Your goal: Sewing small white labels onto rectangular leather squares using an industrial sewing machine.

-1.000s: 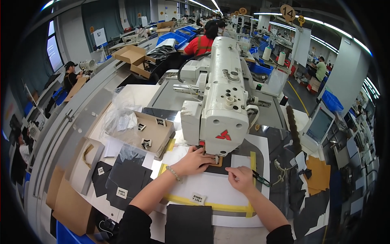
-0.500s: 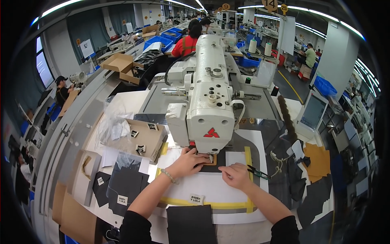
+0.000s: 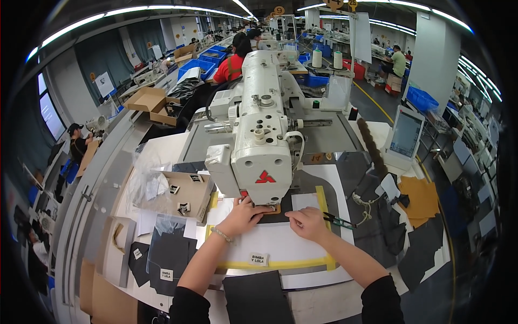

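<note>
My left hand (image 3: 241, 217), a beaded bracelet at its wrist, lies under the head of a large white sewing machine (image 3: 263, 148). Its fingers stretch toward a small orange frame (image 3: 277, 209) beneath the needle area and seem to touch its edge; the fingertips are partly hidden. To the right of the frame, my right hand (image 3: 308, 223) is closed, thumb and forefinger pinched over the dark piece (image 3: 281, 216); what they hold is too small to tell. Thread snips with dark green handles (image 3: 340, 221) show beside its knuckles; whether that hand holds them I cannot tell. A white template (image 3: 237, 251) edged with yellow tape lies below both hands.
A printed white label (image 3: 259, 259) rests on the template, with black sheets (image 3: 258, 297) nearer me. Left stand a cardboard tray (image 3: 202, 197) of small labels and more black pieces (image 3: 171, 249). Right are tan pieces (image 3: 418, 202) and a control screen (image 3: 406, 137). Other people work farther off.
The whole view has shifted slightly, moving the machine leftward in the picture. Both hands keep nearly the same places by the orange frame; the right hand's fingers look a little more curled.
</note>
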Available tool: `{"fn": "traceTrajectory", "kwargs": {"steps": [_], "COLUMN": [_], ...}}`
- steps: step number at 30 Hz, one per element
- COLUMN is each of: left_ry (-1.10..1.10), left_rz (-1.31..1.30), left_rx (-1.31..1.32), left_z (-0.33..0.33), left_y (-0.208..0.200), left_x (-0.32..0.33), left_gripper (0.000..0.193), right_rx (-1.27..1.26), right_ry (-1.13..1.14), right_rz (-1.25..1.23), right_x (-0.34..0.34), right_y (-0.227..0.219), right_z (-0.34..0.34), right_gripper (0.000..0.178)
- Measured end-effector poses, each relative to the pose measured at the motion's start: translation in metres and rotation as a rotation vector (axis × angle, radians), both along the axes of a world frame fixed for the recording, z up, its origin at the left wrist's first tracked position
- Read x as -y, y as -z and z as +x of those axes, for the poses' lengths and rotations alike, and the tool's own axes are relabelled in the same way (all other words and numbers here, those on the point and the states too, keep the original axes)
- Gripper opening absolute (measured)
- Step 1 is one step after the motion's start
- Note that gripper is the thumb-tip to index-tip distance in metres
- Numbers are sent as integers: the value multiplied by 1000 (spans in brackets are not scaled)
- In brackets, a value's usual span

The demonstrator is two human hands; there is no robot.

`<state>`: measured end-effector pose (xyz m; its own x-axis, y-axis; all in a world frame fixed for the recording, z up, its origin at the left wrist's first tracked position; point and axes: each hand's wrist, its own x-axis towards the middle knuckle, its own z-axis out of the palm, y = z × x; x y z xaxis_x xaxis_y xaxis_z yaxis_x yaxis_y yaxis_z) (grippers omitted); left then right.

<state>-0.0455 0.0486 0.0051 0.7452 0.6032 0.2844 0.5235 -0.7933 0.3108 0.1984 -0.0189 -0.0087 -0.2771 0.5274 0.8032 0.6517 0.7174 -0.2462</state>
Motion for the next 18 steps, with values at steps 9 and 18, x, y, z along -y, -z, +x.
{"fn": "traceTrajectory", "kwargs": {"steps": [9, 18], "left_ry": [-77, -170], "left_rz": [-99, -98], "left_rx": [-59, 45], "left_z": [1, 4], "left_y": [5, 6], "left_x": [-11, 4], "left_gripper": [39, 35], "right_rx": [-79, 27], "right_ry": [28, 59], "right_rz": [25, -56], "right_x": [-16, -16], "right_y": [0, 2], "right_z": [1, 0], "right_gripper": [15, 6]}}
